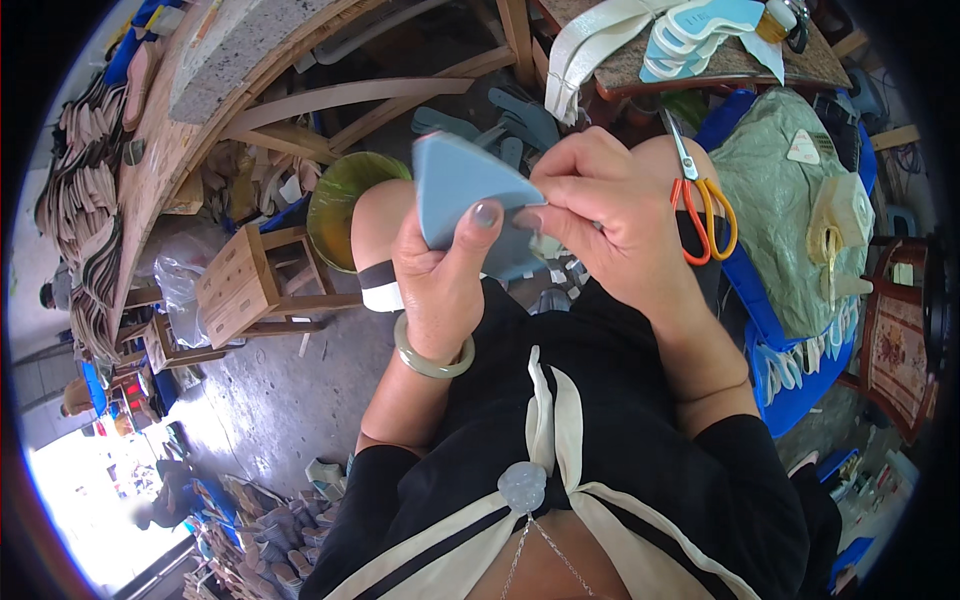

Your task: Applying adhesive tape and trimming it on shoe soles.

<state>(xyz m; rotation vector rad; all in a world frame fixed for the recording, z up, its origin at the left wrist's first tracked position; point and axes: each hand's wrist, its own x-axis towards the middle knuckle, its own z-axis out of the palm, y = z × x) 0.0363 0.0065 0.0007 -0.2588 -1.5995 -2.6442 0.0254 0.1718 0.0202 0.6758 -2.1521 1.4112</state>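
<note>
In the head view, a soft blue piece (450, 185) is held up to the left of the orange-handled scissors (705, 222), which are taken as the landmark. Its broad face is gripped by the left hand (440, 270), with the thumb pressed on it; its near-right edge is pinched between the thumb and fingers of the right hand (615, 215), just left of the scissors. The scissors are seen over the right knee and are apparently not in use.

The work on the blue piece is judged to be under way and not finished, since both hands are engaged at it and it has not been set down. What is being done at the pinched edge is hidden by the fingers, so how much of it is done cannot be told.

Beyond the scissors, a stack of blue-and-white pieces (695, 38) is seen beside white strips (590, 45). To the right of the scissors, a green plastic sheet (765, 250) is spread over a blue crate (745, 285), and below it more pale pieces (785, 370) are gathered. Whether these are finished or waiting cannot be told.
</note>
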